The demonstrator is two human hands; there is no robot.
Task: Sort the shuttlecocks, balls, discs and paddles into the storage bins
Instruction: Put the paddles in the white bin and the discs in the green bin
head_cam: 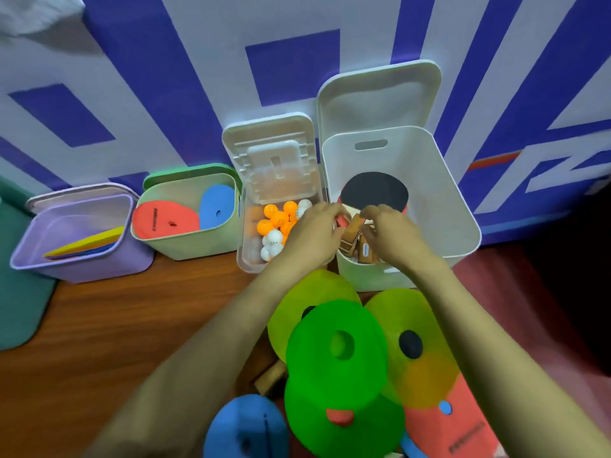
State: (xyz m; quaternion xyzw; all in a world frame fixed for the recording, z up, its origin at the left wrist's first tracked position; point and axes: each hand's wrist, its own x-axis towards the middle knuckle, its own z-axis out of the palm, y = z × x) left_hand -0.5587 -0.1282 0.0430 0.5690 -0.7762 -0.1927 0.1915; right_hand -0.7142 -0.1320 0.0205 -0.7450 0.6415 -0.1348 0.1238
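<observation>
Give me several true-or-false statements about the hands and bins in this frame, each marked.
1. The left hand and right hand are both at the paddle handles in the white bin. True.
2. The clear bin holds only white balls. False: orange and white ones.
3. The green bin holds a red disc and a blue disc. True.
4. The purple bin holds balls. False: flat yellow and blue pieces.
5. Every disc is binned. False: a green disc and others lie outside the bins.
</observation>
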